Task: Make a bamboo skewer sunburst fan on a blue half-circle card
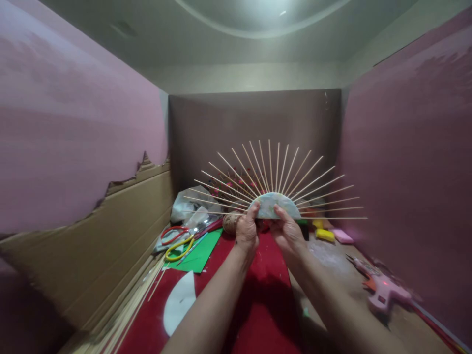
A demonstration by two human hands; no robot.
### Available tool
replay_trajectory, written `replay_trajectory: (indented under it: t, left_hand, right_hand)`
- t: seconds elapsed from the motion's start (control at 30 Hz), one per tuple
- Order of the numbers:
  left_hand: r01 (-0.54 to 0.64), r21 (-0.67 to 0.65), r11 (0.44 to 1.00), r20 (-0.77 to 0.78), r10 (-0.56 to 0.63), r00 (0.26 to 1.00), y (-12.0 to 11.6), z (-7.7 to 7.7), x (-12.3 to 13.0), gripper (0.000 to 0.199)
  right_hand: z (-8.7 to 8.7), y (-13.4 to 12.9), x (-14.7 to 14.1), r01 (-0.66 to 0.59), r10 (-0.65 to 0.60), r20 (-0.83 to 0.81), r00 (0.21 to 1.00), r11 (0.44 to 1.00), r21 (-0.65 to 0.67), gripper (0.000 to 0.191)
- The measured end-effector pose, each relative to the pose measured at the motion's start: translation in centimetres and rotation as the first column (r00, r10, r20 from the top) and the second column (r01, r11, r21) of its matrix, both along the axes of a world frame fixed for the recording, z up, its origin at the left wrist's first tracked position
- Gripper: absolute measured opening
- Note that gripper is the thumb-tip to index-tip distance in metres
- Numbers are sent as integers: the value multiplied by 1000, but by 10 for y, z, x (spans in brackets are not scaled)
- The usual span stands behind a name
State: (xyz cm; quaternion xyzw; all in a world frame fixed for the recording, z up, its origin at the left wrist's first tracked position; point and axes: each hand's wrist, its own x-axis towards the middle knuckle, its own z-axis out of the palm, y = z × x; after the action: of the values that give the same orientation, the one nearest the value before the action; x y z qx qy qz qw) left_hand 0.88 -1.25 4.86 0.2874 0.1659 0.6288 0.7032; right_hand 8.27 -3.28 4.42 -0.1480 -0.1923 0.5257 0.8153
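Observation:
A pale blue half-circle piece [272, 206] is held up in front of me, with several thin wooden sticks [269, 164] fanning out from its curved edge. My left hand [248, 228] grips its left part, thumb on the front face. My right hand [286, 230] grips it right of the middle, thumb also on the front. The fingers behind the piece are mostly hidden. Below lies a red surface [258, 295], and a white curved cutout [179, 302] rests on it beside my left forearm.
On the left are red and yellow-handled scissors [180, 247], green paper [201, 253], loose sticks [136, 305] and a cardboard sheet [121, 241]. A twine ball [231, 223] sits behind my left hand. At right lie a pink glue gun [385, 290], a yellow block [325, 235] and a pink block [342, 236].

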Motion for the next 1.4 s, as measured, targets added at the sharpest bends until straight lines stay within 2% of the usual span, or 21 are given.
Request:
replay_trajectory:
  t: [0.2, 0.4, 0.6, 0.7, 0.83, 0.93, 1.03, 1.13, 1.17, 1.2, 1.27, 1.3, 1.33, 1.37, 1.4]
  left_hand:
    - [-22, 30, 999, 21, 21, 1000, -7, 6, 1, 16]
    - [37, 69, 997, 43, -40, 998, -3, 8, -5, 25]
    - [118, 72, 990, 65, -122, 990, -3, 11, -5, 24]
    - [75, 25, 997, 87, -77, 993, 0, 11, -5, 21]
    - [19, -15, 1000, 111, -17, 994, -1, 11, -3, 18]
    - [71, -17, 997, 115, -68, 991, -7, 10, 2, 15]
    - [150, 48, 987, 100, -155, 983, -11, 7, 6, 20]
    - [267, 50, 962, -126, -260, 958, -14, 3, 2, 31]
    - [341, 3, 940, -233, -331, 914, -15, 2, -1, 35]
    - [424, -56, 904, -352, -416, 839, -17, 2, -4, 38]
    - [523, -108, 845, -526, -495, 692, -23, 5, -9, 41]
    - [515, -33, 857, -623, -420, 659, -26, 8, -11, 44]
    - [433, 128, 892, -669, -245, 702, -29, 13, -13, 46]
    - [309, 302, 902, -656, -39, 754, -31, 18, -14, 44]
    - [182, 453, 873, -607, 152, 780, -33, 22, -15, 41]
  right_hand:
    - [3, -3, -3, -4, 4, -12, 1000, 1000, 1, 22]
    - [17, -7, 13, 24, -22, -40, 999, 999, 35, 16]
    - [15, -1, 13, 63, -62, -39, 997, 997, 41, 11]
    - [13, 1, 8, 60, -59, -29, 998, 997, 46, 12]
    - [9, 0, -3, 56, -55, -13, 998, 998, 40, 25]
    - [7, -4, -11, 71, -72, 2, 997, 997, 33, 30]
    - [11, -7, -9, 89, -92, 56, 994, 995, 48, 31]
    - [19, -10, 1, 158, -166, 118, 979, 985, 75, 25]
    - [21, -10, 6, 200, -210, 132, 969, 976, 88, 24]
    - [24, -11, 10, 247, -259, 144, 955, 964, 99, 24]
    - [26, -15, 16, 331, -348, 189, 918, 936, 116, 23]
    - [26, -18, 17, 358, -377, 228, 898, 926, 123, 22]
    - [26, -21, 16, 374, -396, 275, 876, 918, 130, 20]
    - [25, -24, 14, 381, -406, 323, 855, 914, 140, 19]
    - [25, -28, 10, 379, -409, 371, 834, 912, 154, 18]
